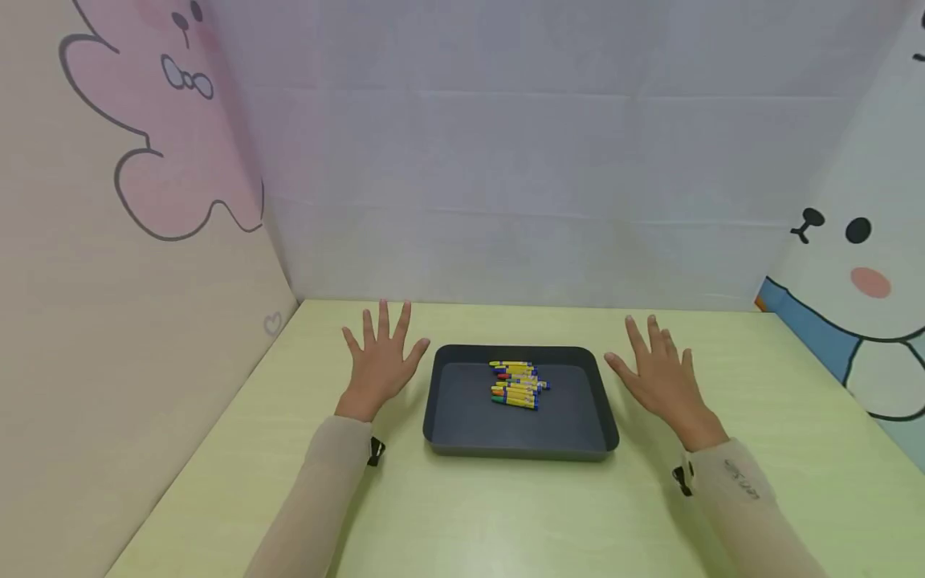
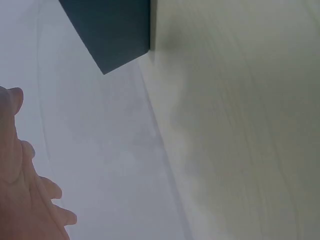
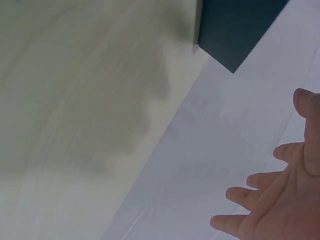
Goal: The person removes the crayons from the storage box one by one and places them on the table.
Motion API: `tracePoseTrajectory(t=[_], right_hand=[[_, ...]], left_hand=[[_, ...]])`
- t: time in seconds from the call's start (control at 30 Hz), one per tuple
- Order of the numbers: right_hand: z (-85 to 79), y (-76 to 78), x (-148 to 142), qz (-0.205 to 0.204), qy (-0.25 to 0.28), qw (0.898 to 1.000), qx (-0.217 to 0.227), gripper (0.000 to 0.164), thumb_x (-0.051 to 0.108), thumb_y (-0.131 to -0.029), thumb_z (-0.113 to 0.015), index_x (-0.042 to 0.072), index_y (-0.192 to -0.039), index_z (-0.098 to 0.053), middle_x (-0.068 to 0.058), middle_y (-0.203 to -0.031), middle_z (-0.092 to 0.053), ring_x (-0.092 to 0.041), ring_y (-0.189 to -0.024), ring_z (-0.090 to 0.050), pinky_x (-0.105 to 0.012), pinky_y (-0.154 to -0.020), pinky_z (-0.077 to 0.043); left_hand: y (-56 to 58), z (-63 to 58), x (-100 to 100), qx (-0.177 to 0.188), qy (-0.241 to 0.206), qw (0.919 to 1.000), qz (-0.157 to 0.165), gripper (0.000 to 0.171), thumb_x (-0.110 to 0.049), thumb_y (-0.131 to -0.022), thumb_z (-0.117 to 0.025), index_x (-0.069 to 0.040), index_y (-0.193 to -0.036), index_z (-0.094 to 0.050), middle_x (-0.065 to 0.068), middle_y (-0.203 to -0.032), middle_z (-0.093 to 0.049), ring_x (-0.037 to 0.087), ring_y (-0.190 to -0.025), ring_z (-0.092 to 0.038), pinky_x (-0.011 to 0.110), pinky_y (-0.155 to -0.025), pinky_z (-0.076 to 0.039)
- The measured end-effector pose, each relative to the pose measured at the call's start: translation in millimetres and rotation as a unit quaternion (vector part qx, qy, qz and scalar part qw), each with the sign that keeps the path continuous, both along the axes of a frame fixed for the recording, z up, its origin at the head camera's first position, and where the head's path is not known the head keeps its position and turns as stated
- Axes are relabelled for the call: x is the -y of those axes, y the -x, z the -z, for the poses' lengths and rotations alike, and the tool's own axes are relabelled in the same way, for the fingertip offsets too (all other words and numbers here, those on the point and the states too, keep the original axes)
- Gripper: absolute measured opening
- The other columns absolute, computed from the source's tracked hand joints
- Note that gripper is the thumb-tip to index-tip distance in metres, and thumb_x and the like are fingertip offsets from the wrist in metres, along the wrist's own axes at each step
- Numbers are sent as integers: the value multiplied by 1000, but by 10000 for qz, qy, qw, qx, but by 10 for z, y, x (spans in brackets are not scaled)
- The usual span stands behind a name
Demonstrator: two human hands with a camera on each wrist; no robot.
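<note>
Left hand (image 1: 381, 361) and right hand (image 1: 665, 384) spread, holding nothing, either side of tray (image 1: 462, 425); crayons (image 1: 517, 388) grouped inside, untouched; handling unstarted or finished, can't tell

Worktop (image 1: 520, 522), pale yellow-green, below left hand (image 1: 379, 357) and right hand (image 1: 661, 381). Whitish backdrop (image 1: 527, 152), horizontal creases, beyond both. Left of left hand: cream wall (image 1: 108, 345), pink cartoon figure (image 1: 195, 144), bow tie (image 1: 188, 79), small heart outline (image 1: 272, 323). Right of right hand: white cartoon face (image 1: 882, 177), pink cheek (image 1: 870, 282), blue patch (image 1: 817, 339) below.
</note>
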State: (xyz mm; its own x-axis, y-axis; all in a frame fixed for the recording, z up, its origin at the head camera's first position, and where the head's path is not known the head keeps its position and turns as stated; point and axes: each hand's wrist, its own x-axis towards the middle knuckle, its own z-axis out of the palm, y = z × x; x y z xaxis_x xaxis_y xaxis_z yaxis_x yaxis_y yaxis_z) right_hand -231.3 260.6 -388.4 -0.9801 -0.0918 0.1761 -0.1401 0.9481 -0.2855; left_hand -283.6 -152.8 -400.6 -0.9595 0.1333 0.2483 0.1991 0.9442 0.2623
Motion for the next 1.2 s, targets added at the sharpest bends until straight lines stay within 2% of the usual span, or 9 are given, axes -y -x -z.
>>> tracePoseTrajectory(t=[0.13, 0.23, 0.3, 0.37, 0.57, 0.73, 0.97, 1.1, 1.2], right_hand=[[-121, 19, -9, -297, 632, 9964, 488, 80, 56, -99, -32, 6, -155, -4, -31, -157, -1, -55, -140, -10, -72, -105, -11], [-205, 33, 5, -483, 1091, 9898, 773, 78, 54, -100, -33, 5, -155, -7, -28, -158, -5, -51, -142, -11, -68, -108, -14], [-262, 43, 32, -567, 1284, 9861, 886, 77, 54, -100, -34, 4, -154, -12, -27, -158, -11, -50, -142, -14, -66, -109, -18], [-302, 56, 63, -608, 1348, 9845, 944, 75, 53, -100, -35, 3, -153, -19, -27, -156, -19, -49, -140, -21, -64, -108, -23], [-408, 106, 144, -888, 1458, 9795, 1070, 63, 46, -101, -40, 0, -144, -41, -27, -146, -41, -47, -130, -41, -60, -101, -37], [-453, 178, 188, -1157, 1647, 9708, 1304, 58, 43, -100, -45, 2, -140, -48, -24, -140, -50, -43, -127, -48, -57, -101, -40], [-513, 258, 276, -1335, 1806, 9586, 1748, 53, 41, -98, -51, 5, -137, -53, -20, -137, -54, -41, -128, -48, -56, -102, -39], [-517, 289, 327, -1413, 1794, 9550, 1894, 50, 38, -97, -53, 5, -135, -55, -20, -136, -55, -40, -127, -49, -55, -102, -39], [-499, 318, 360, -1464, 1769, 9531, 1972, 47, 36, -97, -54, 5, -133, -57, -19, -135, -56, -39, -126, -51, -54, -102, -40]], left_hand=[[11, -16, 24, 359, -677, 9969, 156, 74, -63, -97, -23, -28, -155, 6, 13, -161, 14, 39, -147, 12, 68, -108, 13], [24, -40, 35, 592, -1211, 9904, 301, 74, -62, -98, -22, -26, -155, 8, 11, -161, 15, 36, -148, 13, 66, -109, 13], [41, -63, 32, 771, -1707, 9812, 459, 74, -59, -99, -23, -22, -155, 8, 13, -161, 14, 36, -148, 13, 64, -110, 14], [53, -79, 26, 981, -2208, 9682, 642, 72, -56, -100, -22, -20, -155, 9, 12, -161, 13, 35, -148, 12, 62, -111, 14], [49, -64, 0, 1688, -3434, 9180, 1046, 68, -63, -97, -18, -35, -153, 9, -4, -162, 9, 24, -150, 6, 57, -117, 1], [71, 15, -17, 2005, -4202, 8770, 1189, 64, -58, -100, -18, -34, -155, 3, -11, -162, 6, 18, -150, 6, 52, -119, 0], [134, 122, -66, 2523, -5098, 8085, 1509, 63, -47, -104, -24, -27, -155, 6, -3, -163, 6, 20, -150, 1, 43, -120, 1], [155, 182, -103, 2749, -5473, 7752, 1547, 61, -39, -106, -26, -25, -156, 6, 3, -164, 3, 21, -150, 1, 41, -121, 0], [177, 227, -124, 2935, -5838, 7393, 1627, 61, -33, -106, -27, -23, -156, 6, 4, -164, 3, 21, -150, 4, 41, -121, 2]])
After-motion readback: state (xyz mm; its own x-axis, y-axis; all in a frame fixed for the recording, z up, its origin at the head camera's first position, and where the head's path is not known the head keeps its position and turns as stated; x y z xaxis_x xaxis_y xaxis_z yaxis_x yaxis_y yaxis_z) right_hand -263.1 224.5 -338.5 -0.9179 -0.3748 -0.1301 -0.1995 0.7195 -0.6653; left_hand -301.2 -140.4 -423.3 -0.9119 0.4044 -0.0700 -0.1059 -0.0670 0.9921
